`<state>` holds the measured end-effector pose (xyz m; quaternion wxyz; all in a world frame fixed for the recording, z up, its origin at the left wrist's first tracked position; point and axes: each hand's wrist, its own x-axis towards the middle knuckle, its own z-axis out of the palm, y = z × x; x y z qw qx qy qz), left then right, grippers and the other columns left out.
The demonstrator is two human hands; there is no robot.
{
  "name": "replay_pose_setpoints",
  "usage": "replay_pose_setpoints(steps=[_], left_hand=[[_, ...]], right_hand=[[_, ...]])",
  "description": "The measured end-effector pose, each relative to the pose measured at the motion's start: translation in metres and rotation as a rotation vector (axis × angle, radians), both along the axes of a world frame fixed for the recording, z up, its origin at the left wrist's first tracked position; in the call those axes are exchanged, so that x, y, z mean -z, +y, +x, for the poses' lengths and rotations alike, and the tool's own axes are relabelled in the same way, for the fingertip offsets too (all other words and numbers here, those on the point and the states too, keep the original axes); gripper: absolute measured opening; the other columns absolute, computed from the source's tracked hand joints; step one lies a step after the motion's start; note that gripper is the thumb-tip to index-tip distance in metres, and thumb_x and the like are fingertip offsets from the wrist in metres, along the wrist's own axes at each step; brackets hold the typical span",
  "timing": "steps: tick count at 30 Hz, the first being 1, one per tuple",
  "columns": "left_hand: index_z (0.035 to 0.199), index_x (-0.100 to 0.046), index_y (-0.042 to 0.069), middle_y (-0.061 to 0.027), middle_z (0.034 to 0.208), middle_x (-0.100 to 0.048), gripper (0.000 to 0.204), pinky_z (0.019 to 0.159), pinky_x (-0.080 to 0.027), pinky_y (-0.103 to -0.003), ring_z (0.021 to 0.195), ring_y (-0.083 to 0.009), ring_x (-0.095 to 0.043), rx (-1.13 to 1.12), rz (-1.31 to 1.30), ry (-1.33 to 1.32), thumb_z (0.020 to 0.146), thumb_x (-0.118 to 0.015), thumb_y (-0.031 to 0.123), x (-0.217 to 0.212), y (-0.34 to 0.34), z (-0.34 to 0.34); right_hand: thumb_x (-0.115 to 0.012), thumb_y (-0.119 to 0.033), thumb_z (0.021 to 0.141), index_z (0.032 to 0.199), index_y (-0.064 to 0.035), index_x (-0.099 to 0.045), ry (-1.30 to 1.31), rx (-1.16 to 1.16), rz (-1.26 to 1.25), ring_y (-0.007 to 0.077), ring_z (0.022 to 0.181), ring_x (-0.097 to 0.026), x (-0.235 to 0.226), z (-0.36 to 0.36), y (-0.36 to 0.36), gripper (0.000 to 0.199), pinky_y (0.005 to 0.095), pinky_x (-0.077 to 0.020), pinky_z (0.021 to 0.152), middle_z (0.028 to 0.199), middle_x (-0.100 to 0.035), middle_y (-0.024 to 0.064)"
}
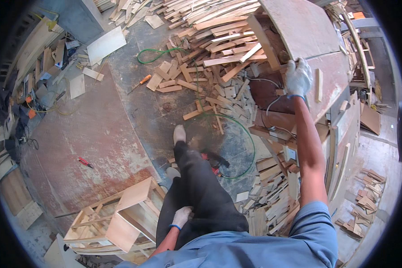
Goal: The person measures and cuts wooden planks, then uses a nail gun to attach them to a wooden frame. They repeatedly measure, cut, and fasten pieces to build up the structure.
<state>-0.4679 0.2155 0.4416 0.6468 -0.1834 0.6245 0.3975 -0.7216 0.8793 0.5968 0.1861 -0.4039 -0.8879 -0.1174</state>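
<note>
My right hand, in a white glove with a blue cuff, reaches out to the edge of a worn reddish wooden bench. Its fingers look curled at that edge, and whatever they may hold is hidden. A short wood strip lies on the bench just right of this hand. My left hand, gloved the same way, hangs low against my dark trousers. Its fingers are too hidden to read.
Stacked wood strips and loose offcuts lie ahead. A green hose loops over the floor by my feet. A wooden frame stands at lower left. Red-handled pliers and an orange-handled screwdriver lie to the left.
</note>
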Motion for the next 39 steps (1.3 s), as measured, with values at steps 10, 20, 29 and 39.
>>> replay_pose_setpoints(steps=[10, 20, 29, 39], left_hand=[[0.094, -0.065, 0.007, -0.0080, 0.069, -0.063, 0.020, 0.047, -0.048, -0.035, 0.055, -0.0208, -0.061, -0.472, -0.201, -0.176, 0.101, -0.057, 0.024, 0.080, 0.092, -0.204], [0.130, -0.060, 0.004, -0.0071, 0.084, -0.064, 0.033, 0.050, -0.046, -0.028, 0.058, -0.0147, -0.056, -0.275, 0.108, 0.218, 0.100, -0.059, 0.019, 0.138, 0.331, -0.477], [0.130, -0.062, -0.001, -0.0133, 0.105, -0.073, 0.036, 0.070, -0.055, -0.033, 0.077, -0.0174, -0.069, 0.225, 0.224, 0.479, 0.100, -0.057, 0.018, 0.204, 0.504, -0.605], [0.136, -0.063, 0.001, -0.0248, 0.131, -0.066, 0.057, 0.103, -0.050, -0.044, 0.122, -0.0378, -0.064, 0.345, 0.203, 0.584, 0.092, -0.066, 0.038, 0.269, 0.643, -0.636]], right_hand=[[-0.055, -0.023, 0.103, 0.136, 0.0004, -0.060, 0.136, -0.017, -0.156, 0.0367, 0.134, -0.054, -0.002, 0.014, -0.002, 0.041, 0.0449, -0.0391, 0.115, 0.140, -0.060, 0.0218], [-0.053, -0.023, 0.106, 0.139, 0.0008, -0.059, 0.003, -0.185, -0.402, 0.0318, 0.133, -0.056, -0.067, -0.139, 0.063, 0.041, 0.0422, -0.0403, 0.115, 0.144, -0.059, 0.0196], [-0.048, -0.020, 0.106, 0.143, 0.0036, -0.054, -0.097, -0.259, -0.335, 0.0317, 0.139, -0.051, -0.037, -0.226, 0.117, 0.044, 0.0423, -0.0354, 0.119, 0.148, -0.055, 0.0216], [-0.044, -0.042, 0.108, 0.145, 0.0048, -0.047, -0.133, -0.151, -0.394, 0.0407, 0.147, -0.040, -0.040, -0.218, 0.116, 0.060, 0.0527, -0.0281, 0.122, 0.156, -0.043, 0.0276]])
